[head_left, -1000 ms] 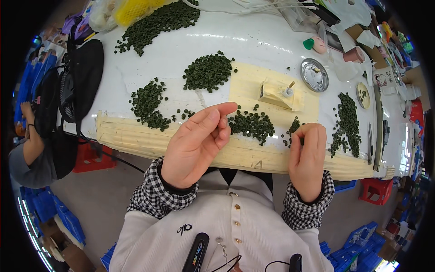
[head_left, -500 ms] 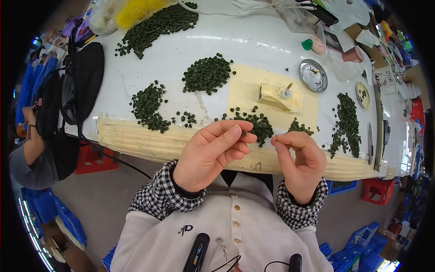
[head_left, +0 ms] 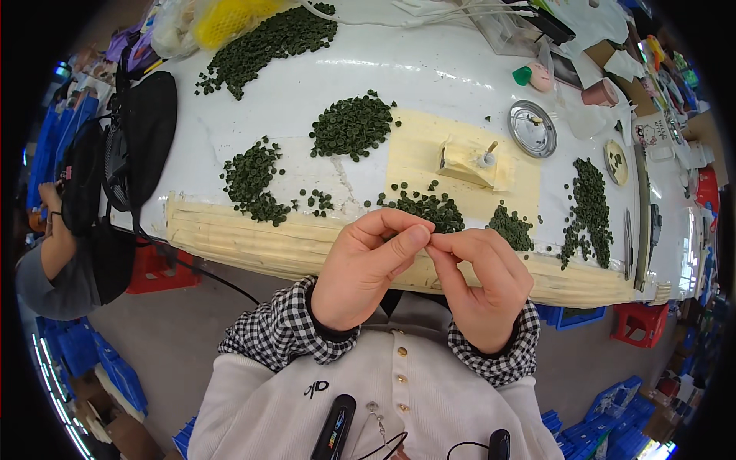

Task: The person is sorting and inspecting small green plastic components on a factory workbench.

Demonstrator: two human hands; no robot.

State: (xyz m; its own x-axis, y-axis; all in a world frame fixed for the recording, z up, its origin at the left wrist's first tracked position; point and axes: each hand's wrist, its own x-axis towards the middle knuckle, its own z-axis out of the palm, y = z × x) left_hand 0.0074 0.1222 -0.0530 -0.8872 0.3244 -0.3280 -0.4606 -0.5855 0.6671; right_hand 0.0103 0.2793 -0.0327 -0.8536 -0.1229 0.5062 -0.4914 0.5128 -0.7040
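Over the table's front edge, my left hand and my right hand meet fingertip to fingertip, both in a pinch. A small dark green part was visible in the left pinch a moment earlier; the fingers now hide it. What the right finger and thumb hold is too small to make out. Just beyond the fingertips lies a pile of small dark green round parts. A smaller green pile sits to its right. Behind these, a block wrapped in cream tape with an upright peg stands on a yellowish sheet.
More green piles lie at the left, centre, far left and right. A round metal lid and a small dish are at right. Tweezers lie near a black bag's opposite side; the black bag hangs at left.
My right hand has moved left and my left hand slightly right, so the fingertips now meet. The green part in the left pinch has gone out of sight.
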